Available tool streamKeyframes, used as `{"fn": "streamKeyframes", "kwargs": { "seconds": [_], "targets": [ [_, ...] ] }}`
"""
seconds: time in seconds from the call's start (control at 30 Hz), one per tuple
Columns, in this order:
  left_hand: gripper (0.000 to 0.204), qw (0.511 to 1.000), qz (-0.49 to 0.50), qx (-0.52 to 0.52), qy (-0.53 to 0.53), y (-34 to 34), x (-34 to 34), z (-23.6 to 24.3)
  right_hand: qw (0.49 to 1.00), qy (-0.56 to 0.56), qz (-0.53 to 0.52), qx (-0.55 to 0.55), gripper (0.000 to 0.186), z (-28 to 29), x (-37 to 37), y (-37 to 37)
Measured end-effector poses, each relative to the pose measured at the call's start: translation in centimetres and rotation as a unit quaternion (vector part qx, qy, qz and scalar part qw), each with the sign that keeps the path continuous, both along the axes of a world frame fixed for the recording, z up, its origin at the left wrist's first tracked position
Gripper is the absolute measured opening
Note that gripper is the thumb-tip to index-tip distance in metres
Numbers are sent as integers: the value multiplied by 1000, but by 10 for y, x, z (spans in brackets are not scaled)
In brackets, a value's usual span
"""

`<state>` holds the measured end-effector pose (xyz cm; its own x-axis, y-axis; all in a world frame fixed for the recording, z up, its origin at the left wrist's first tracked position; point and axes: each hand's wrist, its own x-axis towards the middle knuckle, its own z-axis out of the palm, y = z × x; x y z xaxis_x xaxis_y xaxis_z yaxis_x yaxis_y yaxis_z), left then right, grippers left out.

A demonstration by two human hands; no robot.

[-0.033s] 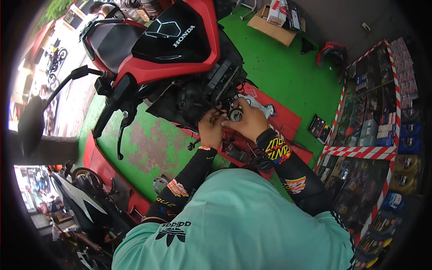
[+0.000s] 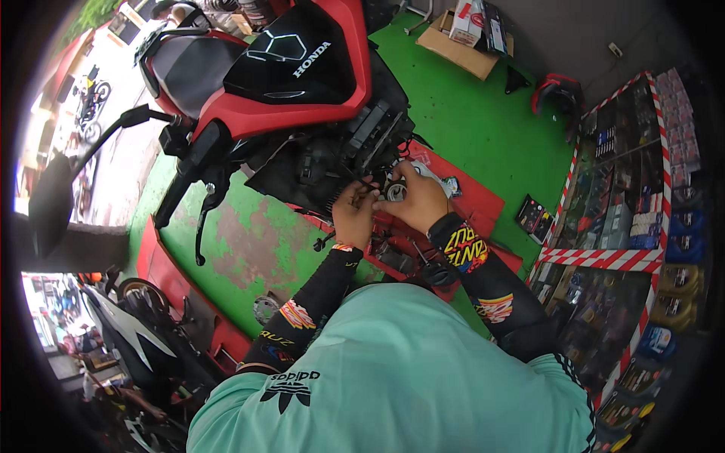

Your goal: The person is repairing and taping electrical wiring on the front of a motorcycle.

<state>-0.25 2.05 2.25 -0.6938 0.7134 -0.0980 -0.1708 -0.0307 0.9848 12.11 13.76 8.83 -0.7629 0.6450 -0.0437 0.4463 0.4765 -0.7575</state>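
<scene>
In front of the stripped front end of a red and black motorcycle, my two hands meet with their fingertips close together. My right hand is closed round a small ring-shaped thing with a pale rim, perhaps a roll of tape. My left hand is closed in a pinch beside it, next to dark wiring below the black front housing. What lies between the left fingertips is too small to make out.
Below my hands is a red stand with a plastic packet on it. The brake lever and mirror jut out on the left. A striped-edge glass display case stands right; an open carton lies behind.
The view has shifted very slightly. Both hands keep the same place and grip at the front of the motorcycle.
</scene>
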Motion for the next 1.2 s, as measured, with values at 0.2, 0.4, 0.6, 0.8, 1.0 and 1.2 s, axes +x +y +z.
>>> {"fn": "streamKeyframes", "kwargs": {
  "seconds": [0.2, 0.4, 0.6, 0.8, 1.0, 1.2],
  "targets": [
    [21, 995, -32, 7, 94, 7, 4, -2, 983, -60, 127, 121, 43, 7, -10, 26],
    [22, 984, 5, -14, 180, 19, 5, -11, 943, -41, 154, 292, 31, 14, -14, 28],
    [34, 975, 17, -68, 212, 17, 1, 1, 947, -81, 144, 275, 28, -1, -20, 26],
    [33, 967, 5, 3, 255, 12, -8, -10, 990, -49, 104, 79, 29, -6, -24, 35],
    [33, 974, -48, 35, 218, 10, -14, -2, 976, -146, 164, -3, 35, 2, -28, 58],
    [33, 962, -40, 21, 271, 2, -15, -2, 973, -158, 130, 103, 37, 8, -33, 46]
  ]
}}
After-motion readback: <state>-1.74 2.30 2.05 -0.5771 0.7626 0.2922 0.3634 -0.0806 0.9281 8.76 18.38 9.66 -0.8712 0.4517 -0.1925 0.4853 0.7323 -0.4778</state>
